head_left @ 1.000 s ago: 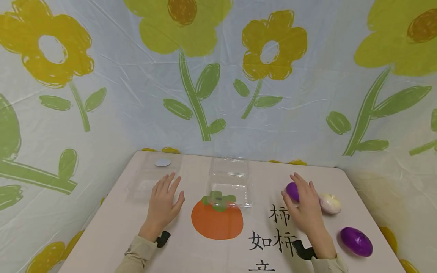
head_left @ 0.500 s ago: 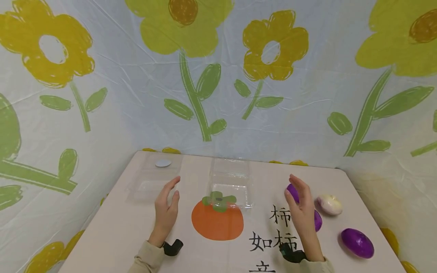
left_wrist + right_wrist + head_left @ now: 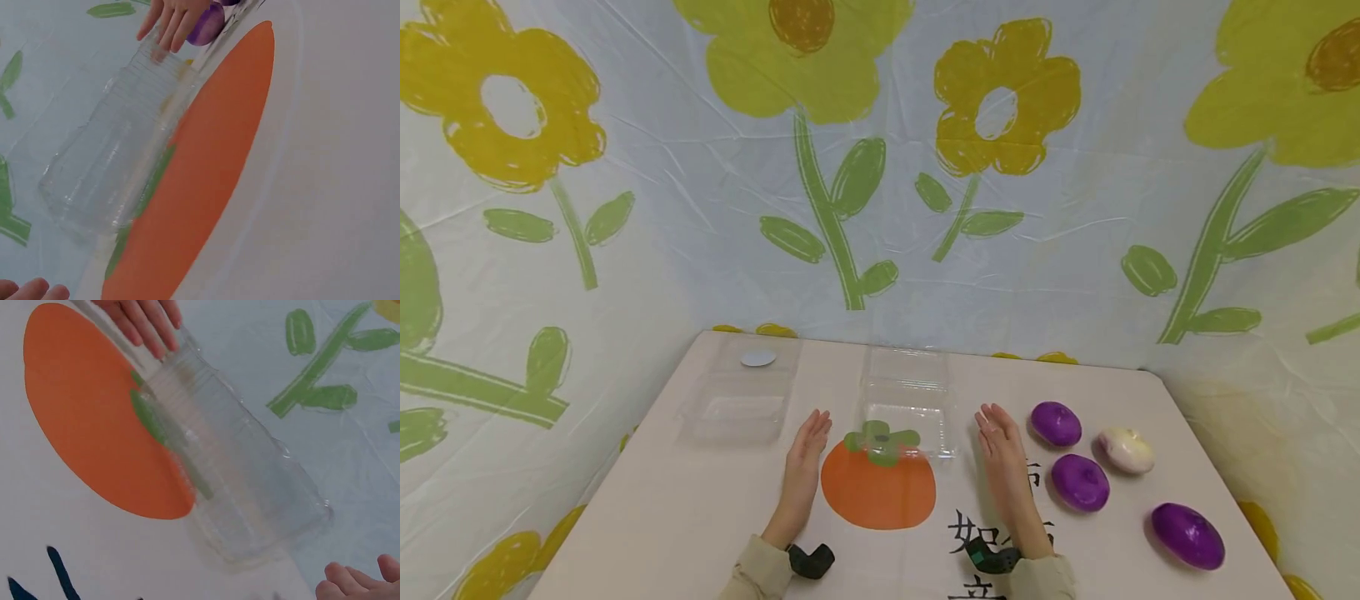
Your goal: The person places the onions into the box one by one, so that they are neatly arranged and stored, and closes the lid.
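My left hand (image 3: 803, 462) and right hand (image 3: 1006, 458) hover over the table, fingers straight and palms turned toward each other, with nothing held. Between and just beyond them stands a clear plastic clamshell box (image 3: 910, 408) with its lid raised at the back. The wrist views show the same box, with fingertips of the left hand (image 3: 34, 290) and right hand (image 3: 350, 581) at the lower corners. Right of my right hand lie glossy purple onions, a far one (image 3: 1056, 423), a nearer one (image 3: 1080, 482) and one close to the front (image 3: 1187, 536). Beside them is a pale onion (image 3: 1126, 451).
A second clear box (image 3: 737, 412) stands at the back left, a white oval label (image 3: 757, 357) on its lid. The tablecloth (image 3: 662, 517) carries a printed orange persimmon (image 3: 878, 492) and black characters. A flower-print curtain (image 3: 850, 167) surrounds the table's back and sides.
Both hands have moved inward toward the middle, the left to the right and the right to the left. Their palms have turned to face each other, and two purple onions are now fully uncovered.
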`<state>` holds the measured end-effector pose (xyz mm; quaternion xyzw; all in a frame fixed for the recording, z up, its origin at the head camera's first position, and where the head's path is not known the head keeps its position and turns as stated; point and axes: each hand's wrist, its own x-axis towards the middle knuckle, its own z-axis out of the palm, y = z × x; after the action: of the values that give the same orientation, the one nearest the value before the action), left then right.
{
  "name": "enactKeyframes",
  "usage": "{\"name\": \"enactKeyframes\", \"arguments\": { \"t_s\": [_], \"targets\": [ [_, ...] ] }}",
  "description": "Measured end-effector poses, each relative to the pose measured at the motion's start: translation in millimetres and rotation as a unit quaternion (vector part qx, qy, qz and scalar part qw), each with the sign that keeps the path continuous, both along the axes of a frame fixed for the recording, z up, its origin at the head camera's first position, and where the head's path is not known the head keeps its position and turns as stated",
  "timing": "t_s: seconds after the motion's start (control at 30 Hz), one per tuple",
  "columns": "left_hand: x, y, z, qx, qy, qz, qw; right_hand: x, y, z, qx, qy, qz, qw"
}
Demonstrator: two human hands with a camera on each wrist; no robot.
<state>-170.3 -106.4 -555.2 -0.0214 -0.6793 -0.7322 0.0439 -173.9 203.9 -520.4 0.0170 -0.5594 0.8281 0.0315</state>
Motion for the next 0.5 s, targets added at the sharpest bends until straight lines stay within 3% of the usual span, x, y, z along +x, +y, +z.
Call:
{"name": "enactKeyframes", "arguments": {
  "t_s": [0.1, 0.23, 0.37, 0.5],
  "targets": [
    [-4.7, 6.5, -6.6, 0.031, -0.039, -0.021, 0.9985, -5.1, -6.7, -8.1, -0.03, -0.005, 0.041, 0.9987],
    [-12.7, 18.4, -9.6, 0.053, -0.056, -0.055, 0.9955, -9.2, -12.6, -17.8, -0.051, -0.016, 0.09, 0.9945],
    [-22.3, 28.7, -11.7, 0.043, -0.053, -0.084, 0.9942, -12.1, -14.5, -27.7, -0.035, -0.041, 0.116, 0.9918],
    [-29.9, 33.4, -17.9, 0.005, -0.031, -0.097, 0.9948, -16.5, -13.9, -38.1, -0.014, -0.04, 0.122, 0.9916]
  ]
}}
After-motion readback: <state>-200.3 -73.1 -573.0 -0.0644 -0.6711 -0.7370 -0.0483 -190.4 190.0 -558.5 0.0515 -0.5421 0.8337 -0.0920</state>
